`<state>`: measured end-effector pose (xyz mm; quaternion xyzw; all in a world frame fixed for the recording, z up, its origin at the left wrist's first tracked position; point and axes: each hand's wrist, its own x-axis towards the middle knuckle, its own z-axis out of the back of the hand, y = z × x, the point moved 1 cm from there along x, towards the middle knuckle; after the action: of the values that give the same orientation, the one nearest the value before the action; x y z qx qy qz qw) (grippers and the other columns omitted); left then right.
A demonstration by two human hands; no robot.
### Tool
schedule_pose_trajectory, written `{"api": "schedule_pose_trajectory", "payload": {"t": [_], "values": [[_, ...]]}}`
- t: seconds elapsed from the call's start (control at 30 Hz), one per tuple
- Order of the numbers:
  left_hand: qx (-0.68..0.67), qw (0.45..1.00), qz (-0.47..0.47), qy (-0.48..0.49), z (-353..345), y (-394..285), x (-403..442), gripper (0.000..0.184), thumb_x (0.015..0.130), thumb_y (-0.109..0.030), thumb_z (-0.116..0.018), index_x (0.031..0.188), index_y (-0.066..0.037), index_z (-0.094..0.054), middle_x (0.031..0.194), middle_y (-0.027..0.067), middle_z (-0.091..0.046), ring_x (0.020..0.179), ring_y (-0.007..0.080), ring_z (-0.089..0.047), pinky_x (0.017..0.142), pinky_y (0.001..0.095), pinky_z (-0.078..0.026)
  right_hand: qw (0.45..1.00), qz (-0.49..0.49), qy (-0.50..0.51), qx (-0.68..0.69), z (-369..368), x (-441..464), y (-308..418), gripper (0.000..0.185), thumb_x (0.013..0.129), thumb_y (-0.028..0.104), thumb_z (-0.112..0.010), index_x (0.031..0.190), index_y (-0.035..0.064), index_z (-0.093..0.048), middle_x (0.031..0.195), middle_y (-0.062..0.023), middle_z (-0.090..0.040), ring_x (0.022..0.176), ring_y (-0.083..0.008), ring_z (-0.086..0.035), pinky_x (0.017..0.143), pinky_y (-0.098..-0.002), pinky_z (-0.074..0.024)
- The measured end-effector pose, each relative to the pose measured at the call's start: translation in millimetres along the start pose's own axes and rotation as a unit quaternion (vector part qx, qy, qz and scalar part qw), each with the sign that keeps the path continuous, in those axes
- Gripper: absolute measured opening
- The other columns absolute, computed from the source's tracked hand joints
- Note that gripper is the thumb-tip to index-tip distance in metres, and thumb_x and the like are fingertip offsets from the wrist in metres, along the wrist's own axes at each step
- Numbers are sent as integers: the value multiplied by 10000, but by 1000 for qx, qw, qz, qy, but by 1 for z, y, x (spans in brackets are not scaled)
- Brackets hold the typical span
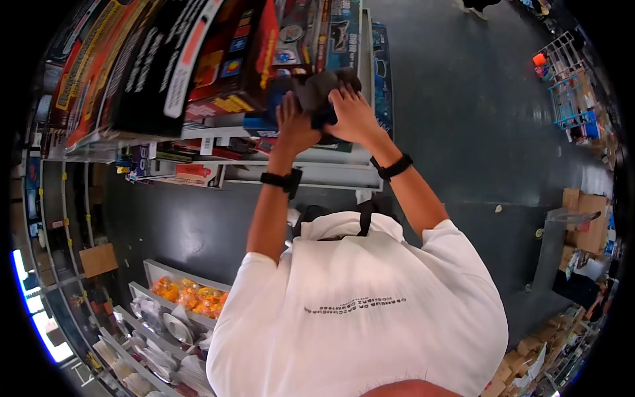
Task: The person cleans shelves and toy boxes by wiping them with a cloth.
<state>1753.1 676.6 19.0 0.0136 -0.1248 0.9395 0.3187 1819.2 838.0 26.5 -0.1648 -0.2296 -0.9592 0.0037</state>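
Both hands reach forward to a dark, blurred object (317, 89) at the shelf of boxed goods. My left hand (296, 129) lies against its near left side, fingers pointing forward. My right hand (354, 116) rests on its right side with the fingers spread over the top. The object's exact shape cannot be made out. Just left of it stands a red box (231, 59) with yellow lettering, and to the right is a blue box (381, 79). Both wrists wear black bands.
Large boxes (152, 66) fill the shelf at the upper left. A white shelf edge (304, 175) runs below the hands. Bins with orange packets (192, 296) stand lower left. Cardboard boxes (585, 212) and a wire rack (572, 99) are at the right. A person's foot shows at the top.
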Motion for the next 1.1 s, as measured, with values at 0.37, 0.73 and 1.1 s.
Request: {"api": "schedule_pose_trajectory", "payload": {"t": [0.37,0.73,1.1], "values": [[-93,979,-167,-64,12,147,-89,612,791,-143,-680,1361,-48,-478,1411,247,-440,1399,388,-333,1140,531,-284,988,-20,-146,-44,-84,-19,130,384,709,121,-746,963,61,-465,1068,-197,-580,1219,-435,-515,1036,-533,-407],[-233,966,-83,79,-8,229,-42,549,742,-207,-716,1243,-28,-581,1306,257,-523,1210,451,-494,974,496,-457,982,-54,-181,-17,-144,37,206,383,695,147,-747,974,82,-493,1139,-206,-574,1161,-434,-541,997,-517,-449],[61,993,-106,-1,-19,272,-21,390,755,-269,-682,1069,-36,-669,1203,168,-567,1167,330,-527,999,403,-424,973,72,-92,-200,-173,70,228,383,742,86,-689,1094,27,-549,1286,-264,-546,1234,-401,-531,1022,-458,-464]]}}
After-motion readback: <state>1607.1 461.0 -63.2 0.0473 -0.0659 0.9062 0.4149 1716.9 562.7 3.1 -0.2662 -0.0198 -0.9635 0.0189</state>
